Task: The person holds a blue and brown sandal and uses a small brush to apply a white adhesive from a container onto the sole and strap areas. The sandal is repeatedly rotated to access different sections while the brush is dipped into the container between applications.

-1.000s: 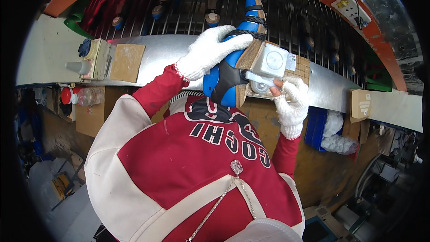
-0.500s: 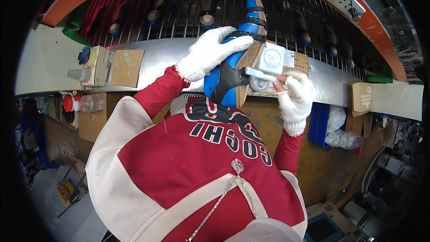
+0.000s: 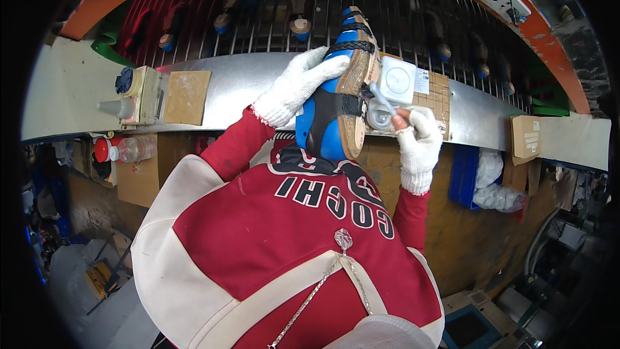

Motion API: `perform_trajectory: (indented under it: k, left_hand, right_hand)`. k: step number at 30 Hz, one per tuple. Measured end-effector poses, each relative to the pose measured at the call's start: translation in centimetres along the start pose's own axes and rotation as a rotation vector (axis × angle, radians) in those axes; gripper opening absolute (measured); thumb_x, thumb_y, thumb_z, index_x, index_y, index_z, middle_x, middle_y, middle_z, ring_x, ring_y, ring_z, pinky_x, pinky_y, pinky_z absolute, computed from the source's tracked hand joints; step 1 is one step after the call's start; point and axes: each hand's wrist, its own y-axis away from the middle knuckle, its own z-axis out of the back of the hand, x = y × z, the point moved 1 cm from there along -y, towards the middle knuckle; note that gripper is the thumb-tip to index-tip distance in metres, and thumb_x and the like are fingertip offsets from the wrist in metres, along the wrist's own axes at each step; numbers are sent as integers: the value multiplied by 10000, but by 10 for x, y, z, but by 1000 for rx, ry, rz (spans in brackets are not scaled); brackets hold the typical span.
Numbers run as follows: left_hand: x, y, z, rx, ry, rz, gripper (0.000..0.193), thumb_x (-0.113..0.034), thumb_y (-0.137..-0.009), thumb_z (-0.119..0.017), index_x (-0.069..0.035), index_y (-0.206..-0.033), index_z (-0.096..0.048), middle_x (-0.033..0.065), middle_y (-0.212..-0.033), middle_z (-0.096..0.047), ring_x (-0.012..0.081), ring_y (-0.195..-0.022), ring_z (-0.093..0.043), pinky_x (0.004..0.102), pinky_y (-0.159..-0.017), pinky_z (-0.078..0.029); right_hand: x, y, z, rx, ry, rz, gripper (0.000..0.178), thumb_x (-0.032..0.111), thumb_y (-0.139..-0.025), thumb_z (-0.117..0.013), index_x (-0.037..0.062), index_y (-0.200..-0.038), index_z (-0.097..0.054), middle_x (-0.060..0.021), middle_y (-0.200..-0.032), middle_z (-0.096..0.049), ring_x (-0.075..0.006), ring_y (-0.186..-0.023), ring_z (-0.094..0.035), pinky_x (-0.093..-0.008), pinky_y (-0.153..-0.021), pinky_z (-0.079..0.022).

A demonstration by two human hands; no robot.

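- On the metal counter (image 3: pixel 239 77), left: flat cardboard square (image 3: pixel 186 97) lying beside a grey cone (image 3: pixel 115 108).
- Left hand (image 3: pixel 290 87), white knit glove: fingers and thumb closed around the blue side of a strapped shoe form (image 3: pixel 337 100).
- Shoe form: held up over the counter's near edge, toe end toward the person, brown sole edge facing right, black straps across.
- Brush (image 3: pixel 383 99): head close to the sole edge; contact cannot be determined.
- Round cup (image 3: pixel 379 116): below the brush, just beside a white square container (image 3: pixel 396 79).
- Right hand (image 3: pixel 420 145), gloved, fingertips bare: pinching the brush handle.
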Motion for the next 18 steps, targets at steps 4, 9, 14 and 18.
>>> perform_trajectory:
  k: [4,9,14,18]
  left_hand:
    - [6,7,2,-138,100,-1,605,-305,-926,-719,59,-1362,-509,146,-1262,-628,177,-1119,-617,314,-992,-496]
    - [9,11,15,-228,5,-94,603,-305,-890,-763,59,-1320,-546,147,-1205,-654,185,-1074,-638,317,-956,-524]
    - [8,14,23,-264,-96,-104,644,-334,-859,-791,64,-1308,-555,153,-1184,-659,189,-1047,-646,315,-944,-529]
    - [6,17,25,-253,-126,-113,668,-331,-861,-790,79,-1323,-537,161,-1207,-648,186,-1067,-634,308,-954,-516]
  right_hand:
    - [8,20,3,174,-168,-265,157,84,-849,-746,-43,-939,-728,-61,-881,-610,-112,-743,-562,-251,-606,-437]
    - [23,32,14,208,-72,-264,168,106,-854,-744,-43,-931,-729,-54,-845,-609,-105,-708,-562,-249,-580,-432]
    - [30,31,8,182,132,-159,167,136,-833,-777,0,-925,-746,-56,-842,-630,-140,-726,-575,-287,-629,-446]
    - [36,23,2,164,238,-43,193,143,-845,-769,-24,-936,-743,-73,-853,-609,-139,-714,-556,-289,-622,-431]
